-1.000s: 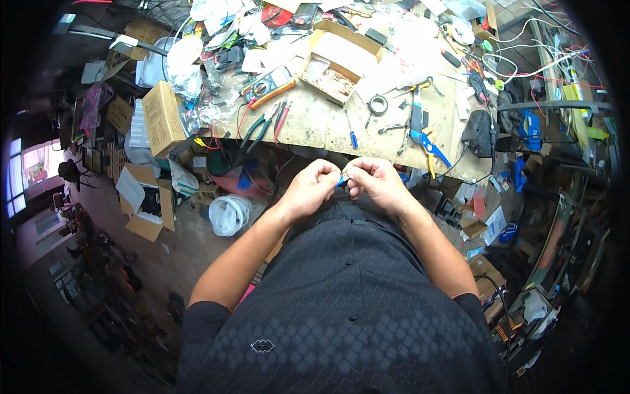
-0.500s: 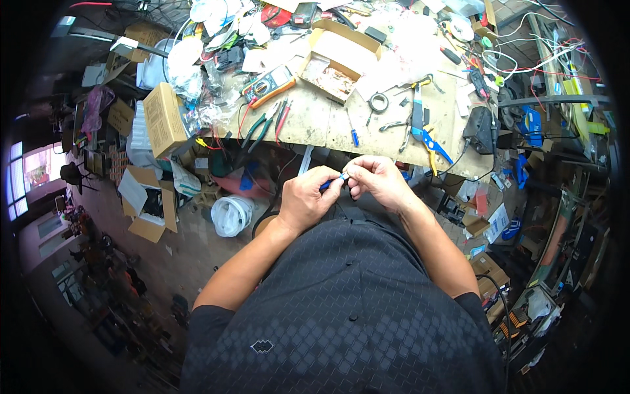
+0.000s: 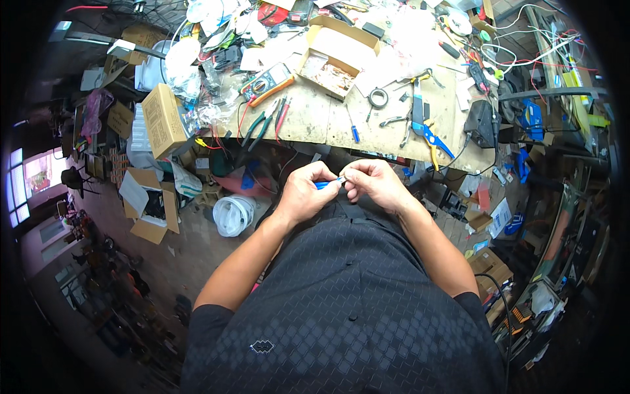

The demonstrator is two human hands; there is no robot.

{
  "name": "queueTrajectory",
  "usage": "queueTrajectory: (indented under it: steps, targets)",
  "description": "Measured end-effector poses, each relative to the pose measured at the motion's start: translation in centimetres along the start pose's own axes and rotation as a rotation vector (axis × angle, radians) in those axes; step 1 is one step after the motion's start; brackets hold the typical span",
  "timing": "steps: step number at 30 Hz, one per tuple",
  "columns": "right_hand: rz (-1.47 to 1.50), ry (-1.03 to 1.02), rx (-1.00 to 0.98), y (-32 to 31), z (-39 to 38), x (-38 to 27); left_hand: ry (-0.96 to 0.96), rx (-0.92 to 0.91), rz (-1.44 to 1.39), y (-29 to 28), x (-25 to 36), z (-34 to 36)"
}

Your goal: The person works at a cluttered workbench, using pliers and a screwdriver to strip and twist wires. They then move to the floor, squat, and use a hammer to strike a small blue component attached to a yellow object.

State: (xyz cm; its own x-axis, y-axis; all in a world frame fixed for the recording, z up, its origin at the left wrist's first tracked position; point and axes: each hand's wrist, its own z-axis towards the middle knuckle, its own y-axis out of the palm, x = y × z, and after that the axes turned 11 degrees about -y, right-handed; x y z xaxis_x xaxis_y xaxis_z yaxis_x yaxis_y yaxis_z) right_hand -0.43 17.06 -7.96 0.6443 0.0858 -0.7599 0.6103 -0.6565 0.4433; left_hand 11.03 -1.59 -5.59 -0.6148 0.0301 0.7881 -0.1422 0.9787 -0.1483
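Close to my body, just off the bench's near edge, my two hands meet at the fingertips. My left hand (image 3: 304,195) is closed around a slim blue piece (image 3: 321,185), with a bit of it showing between thumb and fingers; its exact kind is too small to tell. Thumb and forefinger of my right hand (image 3: 378,186) pinch together at the tip of the blue piece, where a small pale end shows. The fingers hide most of what is there.
On the bench (image 3: 315,121) lie a multimeter (image 3: 267,83), green-handled pliers (image 3: 261,129), a blue screwdriver (image 3: 354,131), a roll of black tape (image 3: 378,98) and a blue wire stripper (image 3: 420,118). An open carton (image 3: 331,75) holds copper-coloured parts. A white bucket (image 3: 233,215) stands below left.
Both hands stay together at nearly the same place. My left fingers have shifted slightly, and more of the blue piece shows between them.
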Motion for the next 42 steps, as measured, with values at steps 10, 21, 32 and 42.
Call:
queueTrajectory:
  steps: [10,21,32,42]
  targets:
    - [0.146,0.062,0.011,-0.9,-0.2,2.0,0.002,-0.16,0.046,-0.9,-1.4,1.5]
    - [0.144,0.073,0.001,-0.8,-0.4,1.6,-0.23,-0.315,-0.064,-1.3,-1.1,1.3]
    - [0.097,0.004,-0.003,-0.6,-0.2,2.2,-0.127,-0.244,0.034,-0.4,-1.4,0.8]
    - [0.038,-0.022,0.014,-0.4,-0.2,0.3,-0.005,-0.173,-0.038,0.4,-1.7,1.0]
